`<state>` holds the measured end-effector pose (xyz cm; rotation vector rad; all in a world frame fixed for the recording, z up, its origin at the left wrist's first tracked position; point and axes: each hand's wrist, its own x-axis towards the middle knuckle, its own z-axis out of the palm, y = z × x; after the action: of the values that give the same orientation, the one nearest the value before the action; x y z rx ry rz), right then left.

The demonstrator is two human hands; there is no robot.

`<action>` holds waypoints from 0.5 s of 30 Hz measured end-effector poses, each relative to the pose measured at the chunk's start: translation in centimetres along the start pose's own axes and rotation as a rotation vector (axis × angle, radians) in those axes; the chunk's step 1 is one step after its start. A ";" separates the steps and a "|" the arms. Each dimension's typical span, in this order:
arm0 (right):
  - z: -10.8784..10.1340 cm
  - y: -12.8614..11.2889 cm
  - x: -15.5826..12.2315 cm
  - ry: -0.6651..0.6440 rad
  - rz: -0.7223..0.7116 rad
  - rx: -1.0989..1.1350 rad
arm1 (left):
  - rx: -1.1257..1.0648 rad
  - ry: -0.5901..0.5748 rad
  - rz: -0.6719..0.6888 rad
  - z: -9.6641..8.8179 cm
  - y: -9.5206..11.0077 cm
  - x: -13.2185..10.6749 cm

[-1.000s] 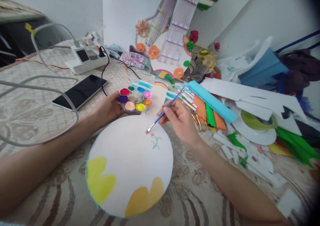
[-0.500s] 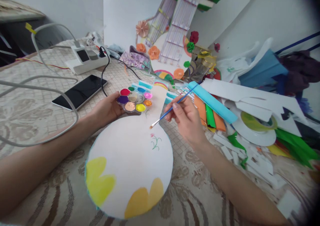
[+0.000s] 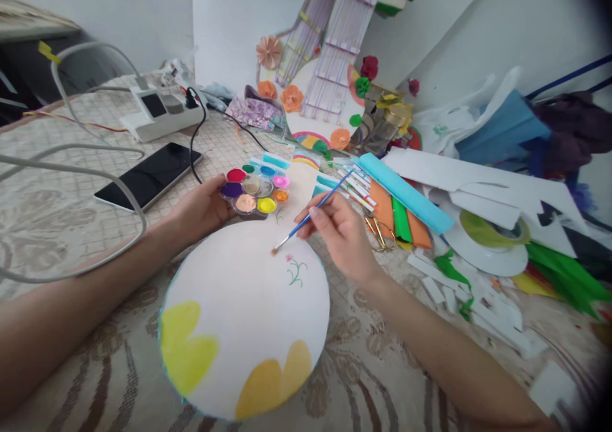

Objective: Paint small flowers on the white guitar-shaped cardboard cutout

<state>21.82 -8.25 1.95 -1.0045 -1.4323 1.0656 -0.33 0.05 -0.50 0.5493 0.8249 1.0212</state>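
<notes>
My left hand (image 3: 209,201) grips a paint palette (image 3: 255,188) by its left edge; its wells hold red, purple, peach, yellow, orange, pink, blue and green paint. Between the fingers of my right hand (image 3: 337,231) is a blue-handled paintbrush (image 3: 313,209), its bristles pointing down and left over a white round board (image 3: 239,292). Whether the bristles touch the board I cannot tell. The board carries yellow petal shapes at lower left, orange-yellow ones at the bottom right, and a small pink flower with a green stem (image 3: 296,271) near the brush.
A phone (image 3: 150,176) and a power strip (image 3: 162,116) with cables lie at left. Behind stands a decorated paper guitar (image 3: 329,69). To the right are gold scissors (image 3: 381,233), a cyan paper roll (image 3: 404,190), tape (image 3: 495,231) and paper scraps (image 3: 497,324).
My right hand has moved left and slightly down with the paintbrush, bringing its bristles left of the small flower. The scissors show more fully. My left hand still holds the palette.
</notes>
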 end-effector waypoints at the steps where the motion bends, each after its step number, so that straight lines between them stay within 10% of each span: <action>1: -0.1 0.0 0.1 0.071 -0.039 -0.024 | -0.001 -0.002 0.000 0.0 0.0 0.0; 15: -0.8 -0.2 0.0 -0.009 -0.020 0.031 | -0.024 -0.002 -0.019 0.1 0.1 -0.1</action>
<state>22.57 -8.19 2.20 -0.9627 -1.4262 1.0752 -0.28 -0.05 -0.31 0.5214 0.8139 1.0113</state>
